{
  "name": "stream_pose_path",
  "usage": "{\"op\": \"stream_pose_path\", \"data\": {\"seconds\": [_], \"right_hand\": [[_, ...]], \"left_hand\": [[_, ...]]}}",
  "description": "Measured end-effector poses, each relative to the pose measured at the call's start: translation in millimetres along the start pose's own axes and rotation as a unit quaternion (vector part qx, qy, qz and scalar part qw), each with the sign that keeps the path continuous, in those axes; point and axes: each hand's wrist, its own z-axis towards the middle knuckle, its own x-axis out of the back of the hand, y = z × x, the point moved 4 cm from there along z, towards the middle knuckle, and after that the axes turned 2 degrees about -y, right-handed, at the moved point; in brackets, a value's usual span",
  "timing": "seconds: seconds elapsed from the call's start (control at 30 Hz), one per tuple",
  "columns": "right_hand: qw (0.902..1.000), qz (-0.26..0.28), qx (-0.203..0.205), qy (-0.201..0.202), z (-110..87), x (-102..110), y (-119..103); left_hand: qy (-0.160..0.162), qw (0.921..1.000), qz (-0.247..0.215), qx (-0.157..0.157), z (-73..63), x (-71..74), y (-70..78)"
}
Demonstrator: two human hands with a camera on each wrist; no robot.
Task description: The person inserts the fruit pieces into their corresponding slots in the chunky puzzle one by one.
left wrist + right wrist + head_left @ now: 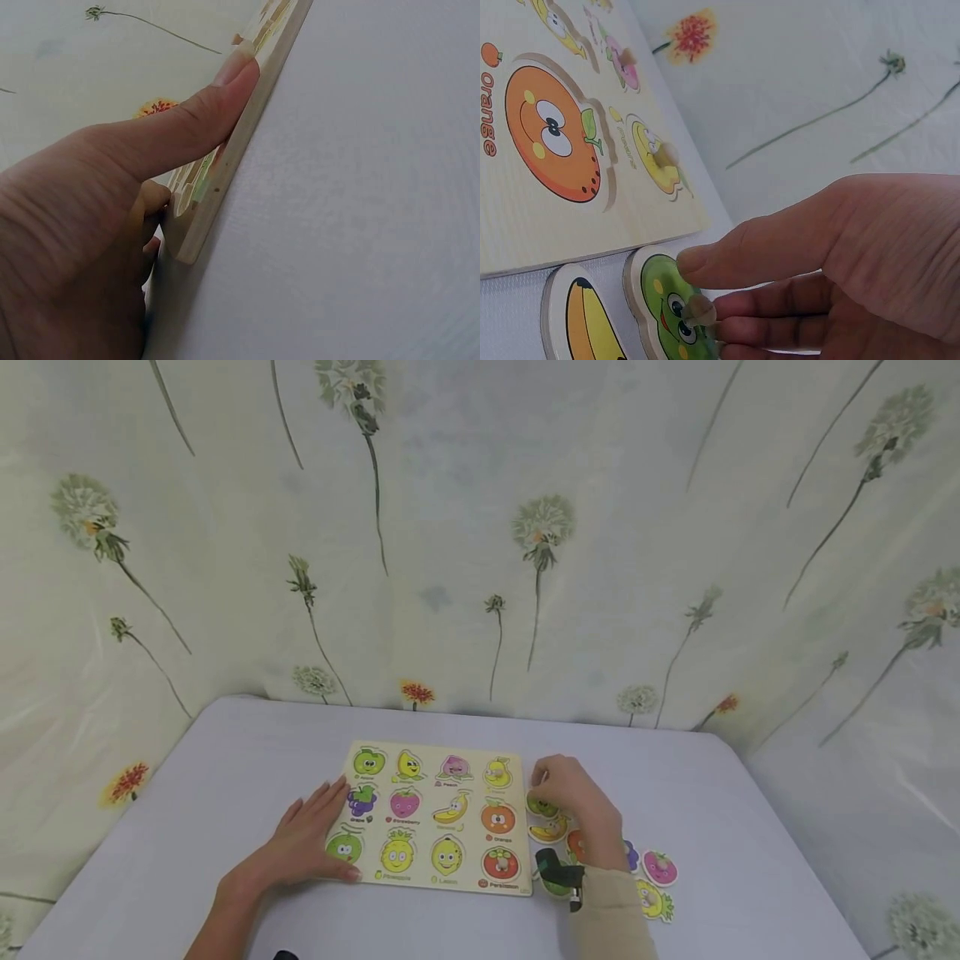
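Observation:
A wooden fruit puzzle board [427, 835] lies on the table. My left hand [307, 835] is at its near left corner, fingers along the left side. In the left wrist view the straight thumb [187, 127] rests on the board's near edge. My right hand [566, 789] reaches down just beyond the right edge and holds a green fruit puzzle piece [660, 300]. Its thumb overlaps the piece's rim, and the fingers sit by the far rim behind the small knob [700, 310]. A banana piece [589, 322] lies beside it.
More loose fruit pieces lie right of the board, partly under the right forearm, among them a strawberry-like piece [660, 867] and a pineapple piece [654, 902]. A knobbed pear piece [498, 772] and persimmon piece [501, 864] sit on the board. Flowered cloth [450, 568] hangs behind.

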Motion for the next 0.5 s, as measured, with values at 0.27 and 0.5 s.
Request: {"op": "stream_pose_path", "data": {"seconds": [0.27, 0.5], "right_hand": [[0.9998, -0.002, -0.007, -0.02, -3.7, 0.8, 2.8], [0.9995, 0.007, -0.013, -0.027, -3.1, 0.8, 6.3]], "left_hand": [[0.001, 1.0, 0.009, 0.0, 1.4, -1.5, -1.3], [-0.002, 1.0, 0.003, 0.004, 1.5, -2.5, -2.4]]}}
